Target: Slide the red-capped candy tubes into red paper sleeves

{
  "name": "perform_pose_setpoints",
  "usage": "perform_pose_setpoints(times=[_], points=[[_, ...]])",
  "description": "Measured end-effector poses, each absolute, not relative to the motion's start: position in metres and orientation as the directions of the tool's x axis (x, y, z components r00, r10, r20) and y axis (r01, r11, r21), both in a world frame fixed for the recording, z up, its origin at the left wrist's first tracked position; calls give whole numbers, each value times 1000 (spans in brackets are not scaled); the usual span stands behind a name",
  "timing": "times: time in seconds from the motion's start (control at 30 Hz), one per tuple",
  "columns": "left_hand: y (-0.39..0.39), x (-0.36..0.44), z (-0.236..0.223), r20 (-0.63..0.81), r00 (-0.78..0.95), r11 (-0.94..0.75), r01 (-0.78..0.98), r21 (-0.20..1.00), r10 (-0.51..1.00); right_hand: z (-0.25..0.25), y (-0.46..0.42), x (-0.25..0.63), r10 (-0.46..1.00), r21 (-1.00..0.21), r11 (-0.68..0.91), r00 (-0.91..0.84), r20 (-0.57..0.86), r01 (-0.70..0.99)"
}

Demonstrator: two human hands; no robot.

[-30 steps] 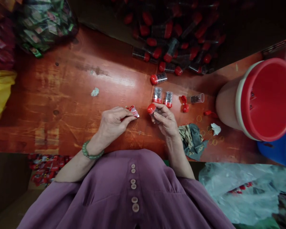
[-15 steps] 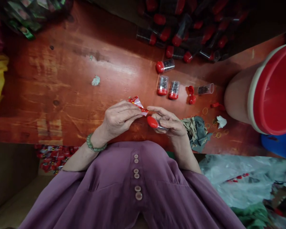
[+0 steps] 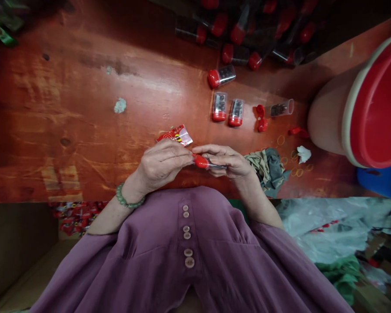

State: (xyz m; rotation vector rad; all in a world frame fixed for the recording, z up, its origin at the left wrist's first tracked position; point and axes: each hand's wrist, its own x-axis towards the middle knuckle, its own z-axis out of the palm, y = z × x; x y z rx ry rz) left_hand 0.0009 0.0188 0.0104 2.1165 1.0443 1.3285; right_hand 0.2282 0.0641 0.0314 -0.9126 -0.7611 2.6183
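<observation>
My left hand (image 3: 163,167), with a green bead bracelet (image 3: 128,200) at its wrist, is closed, fingertips pinched at the cap end of a small bottle. Out from behind its fingers sticks a shiny red printed packet (image 3: 179,135); its lower part is hidden. My right hand (image 3: 226,161) grips the clear bottle with a red cap (image 3: 202,162), cap pointing left. Beyond the hands lie two upright-facing capped bottles (image 3: 220,106) with dark balls inside and another on its side (image 3: 221,76). An uncapped tube (image 3: 282,108) rests by a loose red cap (image 3: 261,118).
A heap of capped bottles (image 3: 237,32) fills the back. At right stand a red-rimmed bucket (image 3: 348,104) and a blue container (image 3: 382,180). A crumpled cloth (image 3: 269,171), rubber bands (image 3: 298,172) and white scrap (image 3: 303,154) lie near my right hand. Red packets (image 3: 80,217) sit below the table edge.
The red packet has shifted from between my hands to behind my left fingers. The left fingertips now meet the bottle's cap, and the bottle has turned more level. The view has shifted slightly.
</observation>
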Motion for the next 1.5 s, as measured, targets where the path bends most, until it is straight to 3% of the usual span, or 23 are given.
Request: perform_pose_setpoints(times=[0.2,0.47,0.7,0.93,1.03,1.1,1.13,1.2,1.27,1.3,1.37,1.5], points=[[15,3,6,558,284,-626,370,686,780,32,66,228,379,-554,-833,-716,-586,13],[17,7,-1,613,308,-683,406,607,728,34,63,221,366,-535,-844,-692,-622,35],[15,4,-3,587,317,-667,381,640,745,31,58,218,423,-587,-809,-683,-596,12],[19,-4,6,322,337,-463,542,702,884,42,44,202,764,-892,-425,-468,-443,151],[9,-8,11,376,165,-405,506,761,912,44,42,197,856,-948,-140,-447,-261,286],[1,-7,15,385,-87,-323,393,861,919,43,42,195,890,-932,89,-447,-83,350],[-2,-5,18,308,-217,-248,265,932,926,43,43,193,890,-914,185,-456,0,360],[-6,1,25,-19,-326,-26,-133,991,945,42,45,188,867,-881,327,-481,134,343],[-5,8,34,-330,-176,209,-488,848,927,41,46,183,827,-855,414,-522,210,312],[-4,10,38,-410,-83,290,-582,760,908,41,46,180,806,-845,444,-544,232,298],[1,14,43,-489,-1,363,-668,650,872,38,47,176,774,-830,479,-583,247,284],[7,18,38,-575,-70,364,-710,603,815,32,45,170,782,-794,513,-560,274,327]])
